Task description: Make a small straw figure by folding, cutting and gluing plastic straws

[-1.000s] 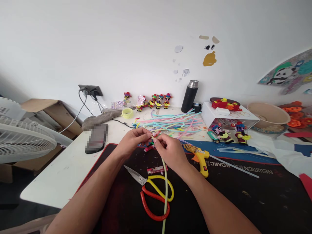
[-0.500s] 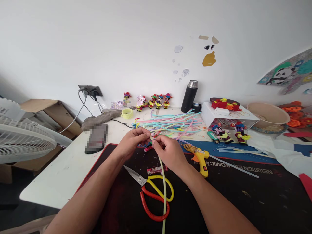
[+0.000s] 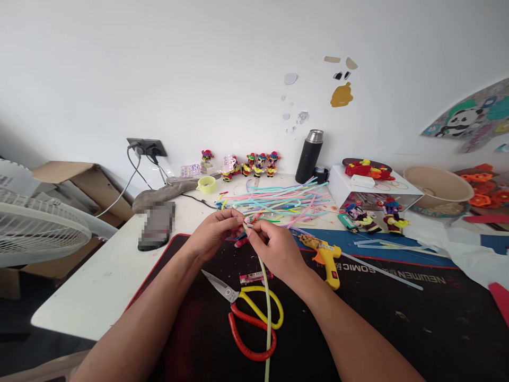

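Between the fingertips of my left hand (image 3: 220, 229) and my right hand (image 3: 276, 245) is the upper end of a pale yellow-green pipe cleaner (image 3: 267, 302). Both hands are closed in a pinch on it, close together. Its long tail hangs from my right hand toward the bottom edge, passing over the scissors (image 3: 259, 321) with one red and one yellow handle. A pink lighter (image 3: 250, 278) lies behind the tail. Right of my right hand rests a yellow hot glue gun (image 3: 328, 262) with a glue stick in its back. Fingers hide the very tip of the pipe cleaner.
A heap of coloured pipe cleaners (image 3: 274, 199) lies beyond my hands. Small figures (image 3: 260, 165) and a black thermos (image 3: 309, 156) stand by the wall. A white box (image 3: 376, 191) and a beige bowl (image 3: 437, 185) are right. A phone (image 3: 156, 228) and fan (image 3: 40, 228) are left.
The fingertips have shifted very slightly around the pipe cleaner's end. Otherwise the hands and the things on the table look the same.
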The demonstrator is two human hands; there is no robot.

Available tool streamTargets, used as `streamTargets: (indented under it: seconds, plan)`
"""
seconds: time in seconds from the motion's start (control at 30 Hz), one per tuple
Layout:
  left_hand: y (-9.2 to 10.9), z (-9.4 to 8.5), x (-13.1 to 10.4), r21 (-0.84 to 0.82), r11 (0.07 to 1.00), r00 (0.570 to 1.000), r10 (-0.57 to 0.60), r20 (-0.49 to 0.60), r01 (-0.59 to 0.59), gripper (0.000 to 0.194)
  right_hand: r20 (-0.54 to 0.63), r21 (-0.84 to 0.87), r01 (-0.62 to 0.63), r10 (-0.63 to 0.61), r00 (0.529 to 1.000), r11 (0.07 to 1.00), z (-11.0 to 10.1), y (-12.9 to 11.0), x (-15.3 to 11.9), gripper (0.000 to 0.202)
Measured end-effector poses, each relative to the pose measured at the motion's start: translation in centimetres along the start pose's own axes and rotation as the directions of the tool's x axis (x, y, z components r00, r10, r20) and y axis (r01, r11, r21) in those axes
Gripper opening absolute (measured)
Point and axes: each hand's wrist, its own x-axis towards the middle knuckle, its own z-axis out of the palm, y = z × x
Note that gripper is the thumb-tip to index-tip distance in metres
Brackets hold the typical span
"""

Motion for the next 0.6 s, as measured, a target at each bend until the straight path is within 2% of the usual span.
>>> streamTargets:
  seconds: [0.3,0.6]
  plan:
    - [0.04,-0.08,-0.02,-0.08,0.996,0.999,-0.05,0.01,0.05,0.023,0.001,-0.002,-0.001,0.001,1.0,1.0,-0.19,-0.42,-0.09,0.024]
    - [0.09,-0.12,-0.04,-0.062,0.996,0.998,-0.062,0.013,0.062,0.024,0.005,-0.003,0.0,0.0,1.0,1.0,-0.13,-0.43,-0.11,0.023]
